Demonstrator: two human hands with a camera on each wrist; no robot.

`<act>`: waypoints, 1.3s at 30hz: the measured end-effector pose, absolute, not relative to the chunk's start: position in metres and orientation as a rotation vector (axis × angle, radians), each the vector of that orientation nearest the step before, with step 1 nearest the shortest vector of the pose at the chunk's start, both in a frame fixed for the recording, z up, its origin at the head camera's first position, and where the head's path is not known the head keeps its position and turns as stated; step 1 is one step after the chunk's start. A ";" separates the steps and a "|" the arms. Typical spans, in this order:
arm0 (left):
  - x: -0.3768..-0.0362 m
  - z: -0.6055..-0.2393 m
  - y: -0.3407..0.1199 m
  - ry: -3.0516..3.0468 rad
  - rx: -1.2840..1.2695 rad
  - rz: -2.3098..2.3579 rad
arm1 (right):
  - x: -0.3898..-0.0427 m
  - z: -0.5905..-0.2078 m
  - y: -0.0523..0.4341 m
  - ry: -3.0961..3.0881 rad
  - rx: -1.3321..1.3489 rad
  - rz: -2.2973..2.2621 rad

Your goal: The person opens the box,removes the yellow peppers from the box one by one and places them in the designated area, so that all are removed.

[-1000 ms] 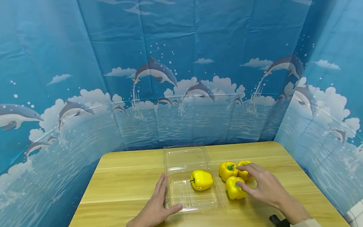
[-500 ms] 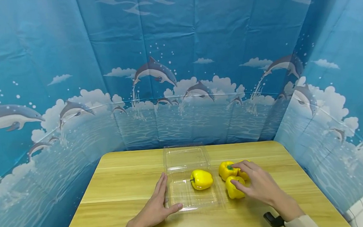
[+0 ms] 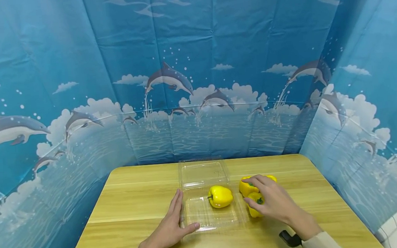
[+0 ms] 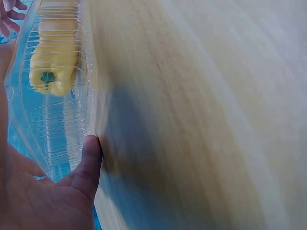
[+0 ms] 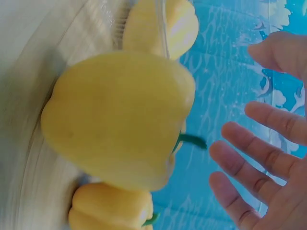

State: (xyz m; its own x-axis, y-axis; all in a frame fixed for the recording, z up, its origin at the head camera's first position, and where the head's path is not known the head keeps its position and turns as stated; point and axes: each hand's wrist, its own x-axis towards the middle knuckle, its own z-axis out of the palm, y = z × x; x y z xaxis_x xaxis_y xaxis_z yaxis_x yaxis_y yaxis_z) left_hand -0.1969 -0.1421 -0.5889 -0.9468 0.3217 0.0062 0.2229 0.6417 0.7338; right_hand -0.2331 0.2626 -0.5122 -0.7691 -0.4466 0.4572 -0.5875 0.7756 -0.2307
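Observation:
A clear plastic clamshell box (image 3: 198, 216) lies unfolded on the table, its lid (image 3: 203, 172) laid back at the far side. One yellow bell pepper (image 3: 221, 196) is inside the base. With fingers and thumb spread, my left hand (image 3: 167, 228) rests against the box's left and near edges; its thumb (image 4: 91, 158) is at the rim in the left wrist view. My right hand (image 3: 274, 199) hovers over three more bell peppers, nearest the front one (image 3: 255, 210). In the right wrist view its fingers (image 5: 268, 158) are apart from that pepper's stem (image 5: 192, 140), holding nothing.
Behind the front pepper sit a left bell pepper (image 3: 246, 188) and another (image 3: 272, 178) mostly hidden by my right hand. The wooden table (image 3: 137, 193) ends at a blue dolphin-print curtain (image 3: 199, 135). A black object (image 3: 289, 238) is by my right wrist.
My right hand has moved left over the peppers, covering more of the rear right one. The left hand, the box and the pepper inside stay in place.

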 end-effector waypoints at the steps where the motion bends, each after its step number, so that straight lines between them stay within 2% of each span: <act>1: -0.197 -0.588 -0.142 2.730 0.454 1.198 | -0.234 -0.511 0.260 -2.597 0.790 0.501; 17: -0.197 -0.583 -0.144 2.735 0.440 1.225 | -0.243 -0.494 0.213 -2.777 0.933 0.475; 39: -0.197 -0.585 -0.142 2.741 0.448 1.198 | -0.261 -0.504 0.180 -2.866 1.014 0.493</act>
State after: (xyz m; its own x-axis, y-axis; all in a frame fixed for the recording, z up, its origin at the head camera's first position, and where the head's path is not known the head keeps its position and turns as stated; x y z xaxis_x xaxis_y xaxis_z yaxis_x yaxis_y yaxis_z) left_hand -0.1966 -0.1418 -0.5852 -0.9494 0.3139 0.0113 0.2215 0.6434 0.7328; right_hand -0.2611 0.1805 -0.5039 -0.7817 -0.6021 0.1625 -0.6217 0.7324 -0.2774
